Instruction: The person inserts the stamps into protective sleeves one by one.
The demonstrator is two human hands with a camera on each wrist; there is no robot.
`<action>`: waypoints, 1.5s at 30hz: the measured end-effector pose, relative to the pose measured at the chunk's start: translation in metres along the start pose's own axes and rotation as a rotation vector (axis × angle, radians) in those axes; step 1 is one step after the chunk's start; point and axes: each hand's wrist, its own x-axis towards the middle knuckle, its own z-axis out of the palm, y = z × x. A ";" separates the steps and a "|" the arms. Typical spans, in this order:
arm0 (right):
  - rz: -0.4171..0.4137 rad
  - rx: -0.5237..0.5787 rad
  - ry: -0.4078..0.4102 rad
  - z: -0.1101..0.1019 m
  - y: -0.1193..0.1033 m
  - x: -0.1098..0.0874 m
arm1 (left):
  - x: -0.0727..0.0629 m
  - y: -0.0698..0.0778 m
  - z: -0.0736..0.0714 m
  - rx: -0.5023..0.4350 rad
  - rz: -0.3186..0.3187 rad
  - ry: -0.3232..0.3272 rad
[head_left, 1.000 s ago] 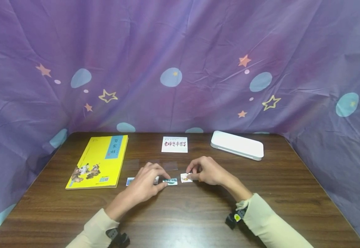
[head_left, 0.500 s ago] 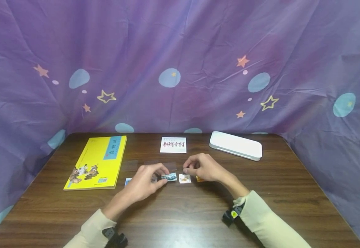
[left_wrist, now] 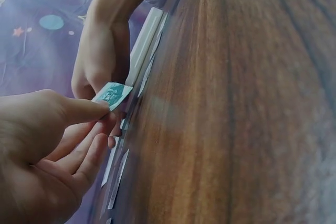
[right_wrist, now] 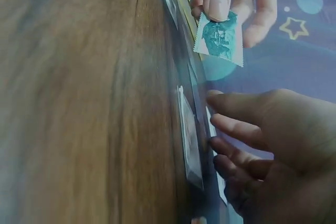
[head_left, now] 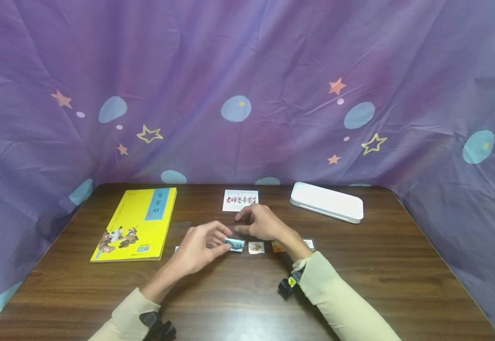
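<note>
The left hand [head_left: 200, 246] pinches a green stamp [head_left: 234, 244] just above the desk [head_left: 358, 284]; the right hand [head_left: 258, 223], fingers loosely curled, touches clear film. Other stamps [head_left: 256, 247] lie unpicked.

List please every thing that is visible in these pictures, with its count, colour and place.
Table: one, dark brown wood, under everything.
Curtain: one, purple with stars and pale blue dots, behind and beside the table.
Book: one, yellow, far left part of the table.
White card: one, white with dark writing, far middle.
White case: one, white, far right.
Green stamp: one, green and white, pinched off the table.
Other stamps: at least three more lying flat in a row, white and orange; a further one shows partly at the left.
Clear sleeves: faint, count unclear, beyond the hands.
Left hand: pinches the green stamp.
Right hand: fingers curled beside the stamp, above the clear sleeves.
</note>
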 end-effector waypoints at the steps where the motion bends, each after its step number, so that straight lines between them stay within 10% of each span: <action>1: 0.007 -0.009 -0.003 0.001 0.000 0.001 | 0.000 -0.001 0.000 -0.006 -0.004 -0.003; 15: 0.060 0.034 -0.001 0.006 -0.009 0.002 | -0.001 -0.004 0.002 -0.064 -0.010 -0.008; 28: 0.095 0.521 -0.023 -0.006 -0.008 -0.018 | -0.004 -0.007 0.005 -0.231 -0.073 0.001; 45: 0.086 0.527 -0.073 -0.007 0.010 -0.091 | -0.028 -0.008 0.016 -0.547 -0.092 -0.216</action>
